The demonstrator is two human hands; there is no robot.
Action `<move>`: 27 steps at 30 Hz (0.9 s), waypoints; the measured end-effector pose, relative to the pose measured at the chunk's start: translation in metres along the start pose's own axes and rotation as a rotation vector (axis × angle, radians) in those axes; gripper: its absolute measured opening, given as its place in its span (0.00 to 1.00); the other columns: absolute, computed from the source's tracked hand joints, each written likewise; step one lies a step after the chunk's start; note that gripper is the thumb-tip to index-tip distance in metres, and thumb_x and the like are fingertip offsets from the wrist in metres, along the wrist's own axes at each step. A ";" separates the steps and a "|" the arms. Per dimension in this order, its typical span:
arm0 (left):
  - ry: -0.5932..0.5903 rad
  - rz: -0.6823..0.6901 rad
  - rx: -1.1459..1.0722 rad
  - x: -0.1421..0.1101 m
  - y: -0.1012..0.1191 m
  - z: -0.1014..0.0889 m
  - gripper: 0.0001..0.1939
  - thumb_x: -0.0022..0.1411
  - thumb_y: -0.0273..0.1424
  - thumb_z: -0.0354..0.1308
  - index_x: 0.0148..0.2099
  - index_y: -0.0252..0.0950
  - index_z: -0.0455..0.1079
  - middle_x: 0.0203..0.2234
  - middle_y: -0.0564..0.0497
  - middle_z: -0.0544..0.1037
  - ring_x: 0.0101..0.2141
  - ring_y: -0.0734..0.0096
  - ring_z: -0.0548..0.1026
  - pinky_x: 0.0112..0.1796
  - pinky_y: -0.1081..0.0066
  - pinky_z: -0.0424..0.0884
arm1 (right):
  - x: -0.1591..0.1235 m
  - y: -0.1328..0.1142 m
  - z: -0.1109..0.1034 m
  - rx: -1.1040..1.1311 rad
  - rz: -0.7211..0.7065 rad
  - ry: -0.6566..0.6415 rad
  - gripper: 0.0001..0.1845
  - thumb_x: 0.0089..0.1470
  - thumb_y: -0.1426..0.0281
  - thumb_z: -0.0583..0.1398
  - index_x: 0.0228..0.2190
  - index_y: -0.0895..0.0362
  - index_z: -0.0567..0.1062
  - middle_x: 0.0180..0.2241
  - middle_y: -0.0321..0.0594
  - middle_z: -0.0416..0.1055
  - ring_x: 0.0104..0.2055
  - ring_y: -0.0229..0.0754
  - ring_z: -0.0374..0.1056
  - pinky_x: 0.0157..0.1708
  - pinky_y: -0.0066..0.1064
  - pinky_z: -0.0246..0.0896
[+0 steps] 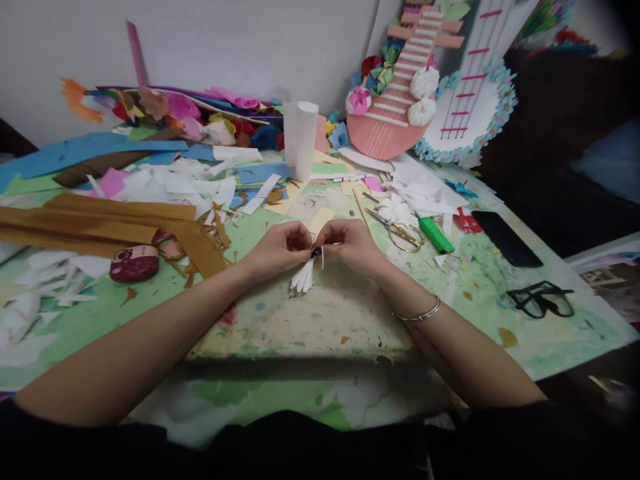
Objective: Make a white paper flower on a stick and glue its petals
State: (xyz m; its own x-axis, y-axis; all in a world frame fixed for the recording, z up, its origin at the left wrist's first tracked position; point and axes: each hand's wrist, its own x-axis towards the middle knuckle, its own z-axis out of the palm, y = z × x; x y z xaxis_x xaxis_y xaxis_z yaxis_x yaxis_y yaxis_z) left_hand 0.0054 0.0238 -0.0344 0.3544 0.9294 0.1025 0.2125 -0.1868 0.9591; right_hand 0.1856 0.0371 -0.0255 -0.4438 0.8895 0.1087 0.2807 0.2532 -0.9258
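Between my two hands, over the middle of the paint-stained table, is a small white paper flower [303,277] with narrow petals hanging downward and a black piece at its top. My left hand [280,250] pinches it from the left, thumb and forefinger closed near the black part. My right hand [353,245] pinches the same spot from the other side, and a thin white strip hangs by its fingertips. The two hands' fingertips nearly meet, so exactly what each one grips there is partly hidden.
Gold-handled scissors [405,237], a green glue tube [434,233], a black phone [507,239] and glasses [541,299] lie to the right. Brown crepe paper [100,223] and a maroon case [134,263] lie left. White paper rolls [306,140] and a paper lute [387,127] stand behind.
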 end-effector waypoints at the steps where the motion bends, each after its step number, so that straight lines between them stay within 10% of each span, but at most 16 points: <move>1: 0.003 0.014 0.014 0.000 0.000 0.001 0.11 0.47 0.31 0.64 0.31 0.32 0.65 0.24 0.55 0.68 0.26 0.78 0.66 0.28 0.75 0.62 | 0.000 0.000 0.000 -0.010 -0.011 -0.005 0.02 0.40 0.74 0.62 0.23 0.58 0.73 0.25 0.37 0.72 0.28 0.35 0.65 0.31 0.30 0.62; 27: -0.121 -0.039 -0.125 0.006 -0.001 -0.013 0.10 0.48 0.27 0.63 0.34 0.32 0.67 0.28 0.52 0.73 0.30 0.74 0.72 0.34 0.71 0.67 | -0.004 0.003 0.014 -0.480 -0.414 0.120 0.09 0.46 0.80 0.52 0.29 0.56 0.66 0.31 0.38 0.65 0.32 0.35 0.62 0.33 0.28 0.58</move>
State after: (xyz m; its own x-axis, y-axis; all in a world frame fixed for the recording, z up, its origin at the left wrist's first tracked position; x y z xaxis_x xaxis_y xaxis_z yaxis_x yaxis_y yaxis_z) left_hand -0.0044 0.0340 -0.0313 0.4565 0.8888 0.0390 0.1165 -0.1031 0.9878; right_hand 0.1769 0.0289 -0.0339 -0.5064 0.7108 0.4882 0.4681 0.7021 -0.5366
